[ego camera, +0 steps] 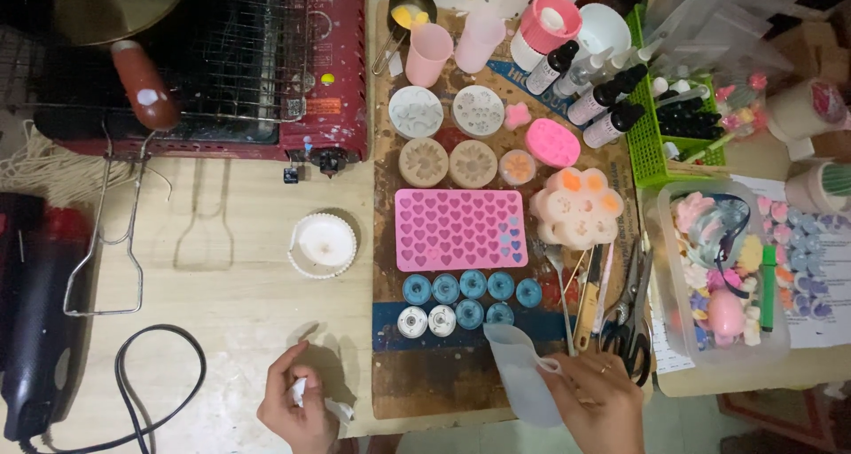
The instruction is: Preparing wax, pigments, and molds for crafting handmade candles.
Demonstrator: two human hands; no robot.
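While the left hand [297, 410] sits at the bottom of the frame just left of centre, its fingers are pinched on a small white scrap [301, 390], maybe paper or a wrapper, too small to say. A bit of the same white stuff pokes out to its right. The right hand [603, 401], bottom right of centre, pinches the edge of a translucent whitish plastic cup [523, 374] that's tilted over the lower edge of the wooden board [425, 379].

Just above the cup there's a cluster of little round blue tins [472, 287], with two white ones at the lower left of the group. Above those is a pink heart-shaped silicone mold tray [459, 228]. To its right sits a chunky flower-shaped candle [578, 207] with orange petals on it. A white scalloped dish [323, 244] sits alone on the table, left of the board. A red portable stove [213, 64] fills the upper left, and a clear plastic bin [718, 272] of colourful bits is on the right, with scissors [631, 325] lying just beside it.
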